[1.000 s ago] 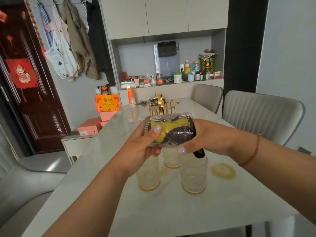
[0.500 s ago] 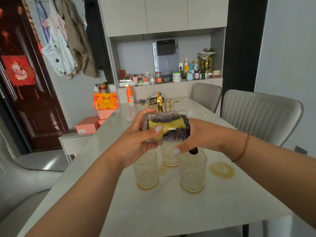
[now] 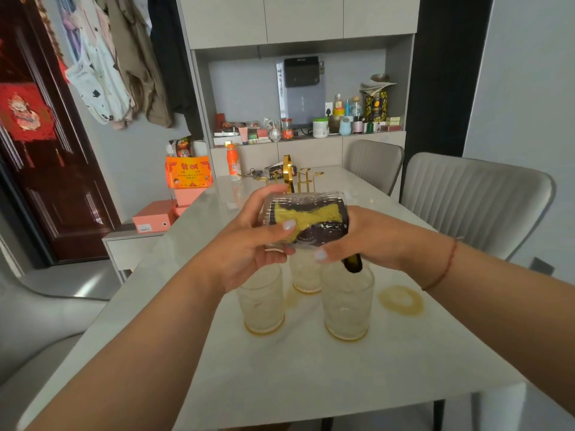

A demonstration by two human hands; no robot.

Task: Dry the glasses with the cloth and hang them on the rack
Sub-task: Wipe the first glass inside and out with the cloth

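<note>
Yellow-and-black cloth (image 3: 306, 223) now sits rotated inside the glass (image 3: 303, 219), left hand (image 3: 249, 253) clamped on it, right hand (image 3: 370, 241) clamped on the cloth, so drying continues.

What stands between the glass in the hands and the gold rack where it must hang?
Nothing visible does. The glass, with the cloth stuffed inside, is held on its side by the left hand and right hand. The rack stands just behind it. The three other glasses stand nearer the person.
</note>
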